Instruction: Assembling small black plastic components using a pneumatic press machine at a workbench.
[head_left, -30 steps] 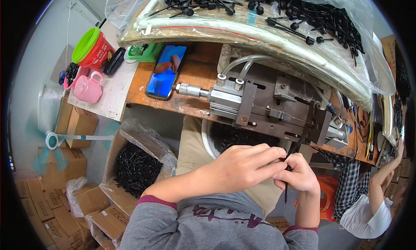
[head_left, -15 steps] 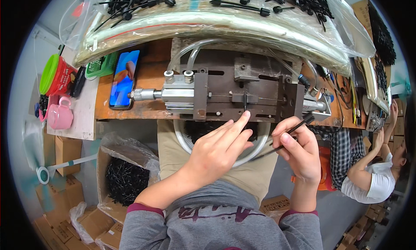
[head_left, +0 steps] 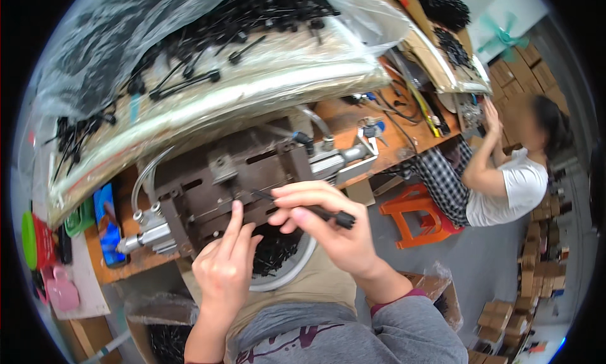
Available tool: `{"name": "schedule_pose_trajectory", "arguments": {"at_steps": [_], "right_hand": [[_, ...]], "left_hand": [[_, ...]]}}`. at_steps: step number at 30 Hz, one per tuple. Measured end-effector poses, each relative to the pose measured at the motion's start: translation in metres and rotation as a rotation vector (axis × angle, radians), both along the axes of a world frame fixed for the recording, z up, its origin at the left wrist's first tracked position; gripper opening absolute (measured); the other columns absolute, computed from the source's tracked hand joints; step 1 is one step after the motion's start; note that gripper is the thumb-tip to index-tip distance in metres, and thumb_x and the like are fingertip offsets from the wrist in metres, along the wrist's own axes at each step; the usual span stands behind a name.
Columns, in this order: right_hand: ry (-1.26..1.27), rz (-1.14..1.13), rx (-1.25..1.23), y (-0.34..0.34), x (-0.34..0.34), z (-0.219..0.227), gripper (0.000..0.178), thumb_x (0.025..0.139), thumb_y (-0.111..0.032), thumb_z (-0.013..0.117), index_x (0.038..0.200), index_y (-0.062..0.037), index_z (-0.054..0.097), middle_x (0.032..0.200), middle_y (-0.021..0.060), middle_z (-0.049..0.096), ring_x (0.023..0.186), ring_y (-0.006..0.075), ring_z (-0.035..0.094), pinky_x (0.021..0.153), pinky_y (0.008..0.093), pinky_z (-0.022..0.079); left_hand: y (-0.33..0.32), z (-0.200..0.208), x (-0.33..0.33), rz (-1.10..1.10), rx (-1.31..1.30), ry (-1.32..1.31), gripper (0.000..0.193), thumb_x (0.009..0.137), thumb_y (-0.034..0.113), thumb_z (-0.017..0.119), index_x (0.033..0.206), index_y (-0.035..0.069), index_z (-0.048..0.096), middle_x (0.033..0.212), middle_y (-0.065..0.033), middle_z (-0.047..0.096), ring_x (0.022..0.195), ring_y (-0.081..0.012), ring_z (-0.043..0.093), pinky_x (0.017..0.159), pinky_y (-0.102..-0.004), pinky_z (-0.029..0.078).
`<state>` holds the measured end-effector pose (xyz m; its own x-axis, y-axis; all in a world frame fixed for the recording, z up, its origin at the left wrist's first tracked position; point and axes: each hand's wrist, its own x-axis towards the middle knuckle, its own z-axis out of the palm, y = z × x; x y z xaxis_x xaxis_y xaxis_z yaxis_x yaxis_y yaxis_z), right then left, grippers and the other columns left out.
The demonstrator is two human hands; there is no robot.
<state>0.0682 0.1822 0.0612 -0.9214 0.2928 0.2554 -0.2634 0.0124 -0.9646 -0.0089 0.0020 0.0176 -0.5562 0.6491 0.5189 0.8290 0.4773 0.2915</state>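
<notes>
Around: jig [head_left: 189,171] on table [head_left: 399,143]; padded ledge [head_left: 214,89] crowds its back; basin [head_left: 309,255] below.
In the way: right hand [head_left: 331,228] hides rod's middle.
Rod [head_left: 344,220]: black, slim, knobbed, slanting; tip above jig.
Fingers: right grasp rod; left hand's [head_left: 221,272] loose, index extended.
Count: 1 rod held, 1 jig, 1 basin.

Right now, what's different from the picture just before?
The right hand has turned the black thick-headed rod: its thin end, which pointed toward the lap, now points up-left over the metal fixture. The view has tilted too. The right hand still holds the rod; the left hand still points at the fixture.
</notes>
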Motion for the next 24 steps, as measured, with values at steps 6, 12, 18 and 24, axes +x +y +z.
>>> {"name": "schedule_pose_trajectory", "arguments": {"at_steps": [6,12,18,24], "right_hand": [[0.028,0.008,-0.016,-0.001,-0.005,-0.009,0.026,0.101,0.002,0.052,0.124,0.0087,0.063,0.137,0.0242,0.055,0.115,0.0317,0.066,0.093,0.0381,0.059],[0.126,-0.11,-0.119,-0.015,-0.012,-0.018,0.03,0.103,-0.003,0.05,0.129,0.0098,0.059,0.143,0.0276,0.05,0.123,0.0384,0.06,0.098,0.0425,0.057],[0.116,-0.136,0.068,-0.04,-0.007,-0.029,0.03,0.1,0.002,0.054,0.127,0.0097,0.062,0.14,0.0265,0.054,0.124,0.0354,0.06,0.101,0.0407,0.053],[0.012,0.05,-0.064,-0.055,-0.005,-0.024,0.044,0.107,-0.018,0.046,0.136,0.0144,0.051,0.14,0.0274,0.054,0.128,0.0389,0.056,0.104,0.0426,0.049]], "left_hand": [[0.002,-0.002,0.001,-0.001,0.007,-0.021,0.022,0.075,0.012,0.082,0.093,0.003,0.073,0.123,-0.0156,0.069,0.054,-0.0205,0.064,0.054,-0.0293,0.052],[0.001,0.004,0.004,0.026,-0.002,-0.102,0.024,0.075,0.012,0.082,0.095,0.003,0.073,0.122,-0.0149,0.07,0.061,-0.0236,0.068,0.056,-0.0298,0.054],[0.005,0.019,0.016,-0.17,0.395,-0.172,0.037,0.068,0.004,0.088,0.095,0.001,0.064,0.104,-0.0162,0.074,0.071,-0.0219,0.071,0.061,-0.0293,0.057],[0.003,0.018,0.023,-0.143,0.61,-0.395,0.041,0.073,-0.006,0.082,0.108,-0.001,0.061,0.093,-0.0121,0.069,0.079,-0.0194,0.069,0.066,-0.0292,0.058]]}}
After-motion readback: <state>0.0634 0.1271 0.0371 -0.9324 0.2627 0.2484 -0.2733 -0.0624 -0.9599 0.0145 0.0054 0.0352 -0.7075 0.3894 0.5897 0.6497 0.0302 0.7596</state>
